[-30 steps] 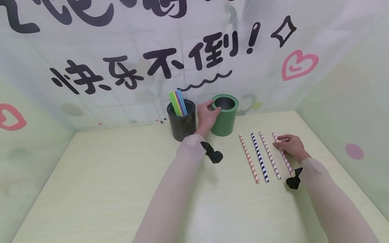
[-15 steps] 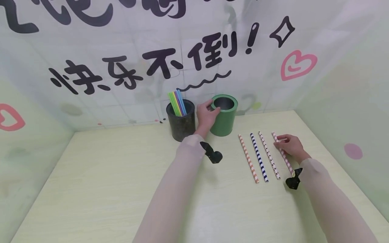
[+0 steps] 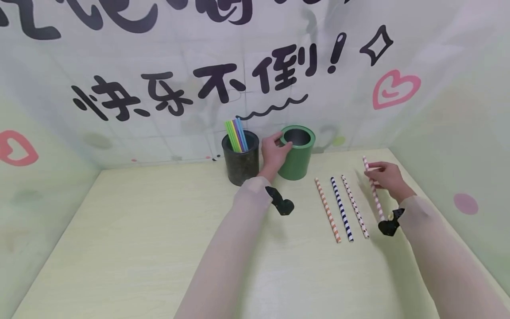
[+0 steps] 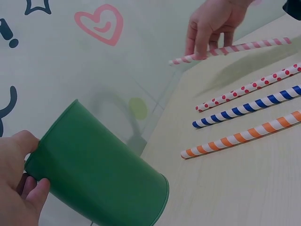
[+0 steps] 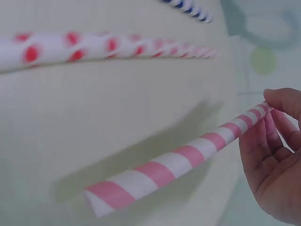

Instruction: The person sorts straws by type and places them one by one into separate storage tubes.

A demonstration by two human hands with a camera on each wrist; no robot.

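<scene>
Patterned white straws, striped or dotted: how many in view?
4. Pink-striped straw: held up in the right hand. Red-dotted straw, blue-striped straw, orange-striped straw: lying on the pale table. The black cylindrical cup and green cylindrical cup may hide others.

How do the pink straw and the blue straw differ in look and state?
The pink straw has pink stripes; the blue straw has dark blue ones.
The pink straw is raised off the table; the blue straw lies on it.
The right hand holds the pink straw, while neither hand touches the blue straw.
Both have white between their stripes.
</scene>
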